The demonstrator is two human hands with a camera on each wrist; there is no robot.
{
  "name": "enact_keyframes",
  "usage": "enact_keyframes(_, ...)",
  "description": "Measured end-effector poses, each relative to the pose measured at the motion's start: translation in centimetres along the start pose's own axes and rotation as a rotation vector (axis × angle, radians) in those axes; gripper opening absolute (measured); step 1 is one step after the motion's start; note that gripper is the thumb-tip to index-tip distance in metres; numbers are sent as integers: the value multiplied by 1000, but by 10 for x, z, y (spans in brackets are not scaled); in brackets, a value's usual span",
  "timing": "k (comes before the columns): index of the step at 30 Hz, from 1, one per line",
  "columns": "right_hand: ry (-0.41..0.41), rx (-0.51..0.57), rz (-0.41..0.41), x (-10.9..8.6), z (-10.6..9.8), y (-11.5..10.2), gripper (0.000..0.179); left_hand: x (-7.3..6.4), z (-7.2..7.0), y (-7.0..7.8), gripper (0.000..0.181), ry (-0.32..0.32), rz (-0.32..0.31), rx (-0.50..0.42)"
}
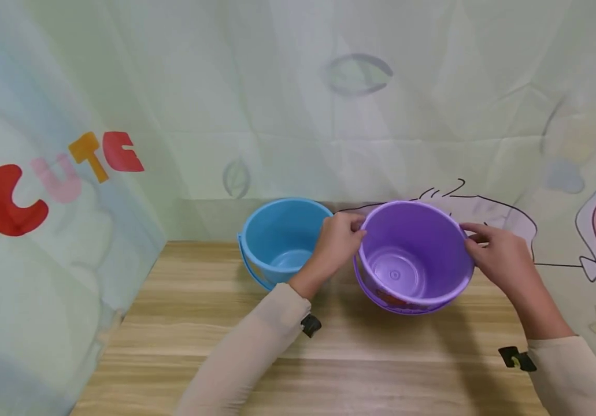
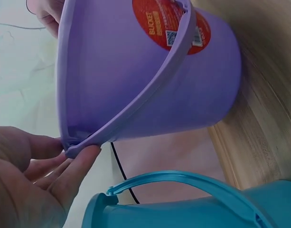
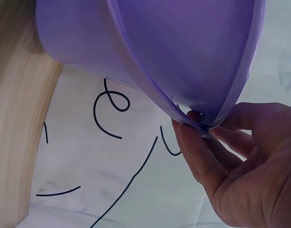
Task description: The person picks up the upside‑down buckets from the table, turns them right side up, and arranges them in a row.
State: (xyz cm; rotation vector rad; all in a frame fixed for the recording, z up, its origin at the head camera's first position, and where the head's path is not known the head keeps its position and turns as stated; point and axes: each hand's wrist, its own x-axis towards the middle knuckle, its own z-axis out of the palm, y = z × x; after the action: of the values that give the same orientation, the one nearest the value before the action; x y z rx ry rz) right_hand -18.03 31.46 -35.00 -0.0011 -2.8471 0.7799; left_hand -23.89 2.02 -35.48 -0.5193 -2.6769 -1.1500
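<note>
A purple bucket tilts toward me on the right part of the table, its inside showing. My left hand pinches its left rim where the handle joins; in the left wrist view the thumb and fingers close on that joint. On the opposite side my right hand grips the rim, and in the right wrist view its fingers pinch the handle joint there. The purple handle hangs down along the front, over a red round sticker. Left of it stands a blue bucket, partly hidden behind my left wrist.
Both buckets are at the back of a wood-grain table. A pale printed curtain rises directly behind it and along the left side. The blue bucket's handle hangs down at its front left.
</note>
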Motion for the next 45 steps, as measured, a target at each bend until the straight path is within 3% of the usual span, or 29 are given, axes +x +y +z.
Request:
enact_keyframes(11,-162,30,80,14,7,7,50,9,8,-3,18,-66,-55,62)
enact_keyframes(14,-176,31,78,18,7,9,50,10,9,-2,11,-80,-70,66)
enact_keyframes(22,-209,75,84,23,11,11,51,11,11,0,23,-101,-98,103)
enact_keyframes(32,-205,49,113,14,14,11,56,1,13,4,6,-109,-79,158)
enact_keyframes(36,-179,0,96,2,16,14,71,-9,13,8,32,-126,-34,147)
enact_keyframes(39,-152,72,79,-8,19,18,78,-19,13,10,51,-128,-7,122)
enact_keyframes(45,-115,183,57,-29,27,24,78,-38,13,9,60,-93,20,59)
